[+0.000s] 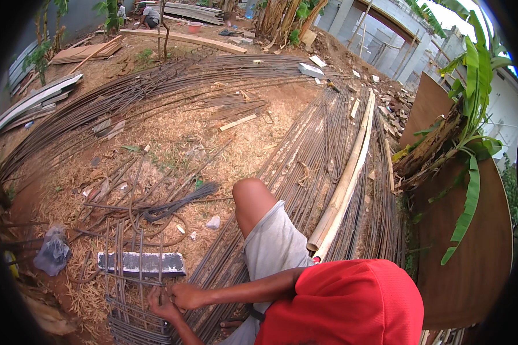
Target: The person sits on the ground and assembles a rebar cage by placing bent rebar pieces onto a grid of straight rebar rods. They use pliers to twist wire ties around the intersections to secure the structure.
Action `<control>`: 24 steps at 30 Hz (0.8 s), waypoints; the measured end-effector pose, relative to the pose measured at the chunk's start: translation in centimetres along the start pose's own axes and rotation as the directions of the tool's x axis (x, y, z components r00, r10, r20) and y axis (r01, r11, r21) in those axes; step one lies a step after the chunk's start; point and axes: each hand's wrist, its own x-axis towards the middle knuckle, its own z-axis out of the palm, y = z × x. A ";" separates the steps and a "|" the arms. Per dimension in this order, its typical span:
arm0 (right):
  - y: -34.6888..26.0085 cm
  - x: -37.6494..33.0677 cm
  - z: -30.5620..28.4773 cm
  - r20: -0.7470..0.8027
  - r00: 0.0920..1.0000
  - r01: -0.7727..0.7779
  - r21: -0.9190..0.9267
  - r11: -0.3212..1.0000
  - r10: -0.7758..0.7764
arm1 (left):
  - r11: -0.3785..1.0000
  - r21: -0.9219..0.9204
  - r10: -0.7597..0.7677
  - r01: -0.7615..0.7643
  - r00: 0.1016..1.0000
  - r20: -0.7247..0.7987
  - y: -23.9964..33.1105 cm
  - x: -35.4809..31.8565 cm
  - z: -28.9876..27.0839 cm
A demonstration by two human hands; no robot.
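Low on the left, my left hand [164, 305] is bent around the end of a bundle of steel rods and square stirrups [133, 322]. My right hand [189, 296] meets it there, its fingers curled in. Both hands look closed, but what lies between the fingers is too small and hidden to name. Several upright-looking rods [120, 247] cross over a grey block with white edges [170, 263], just beyond my hands. Farther off lies a bundle of dark tie wire [181, 202]. My right arm reaches across from a red sleeve [339, 299].
Long steel bars [282, 178] run beside my bent knee [252, 198], with bamboo poles [346, 178] on top. More bars [155, 86] curve across the back. A clear plastic bag [53, 251] sits at left. Brown boards [460, 241] and a banana plant [472, 115] stand right.
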 end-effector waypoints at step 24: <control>4.7 7.6 -2.6 0.031 0.999 0.022 -0.111 0.994 -0.019 | 1.000 -0.001 0.000 0.000 0.999 0.051 3.7 0.4 -0.2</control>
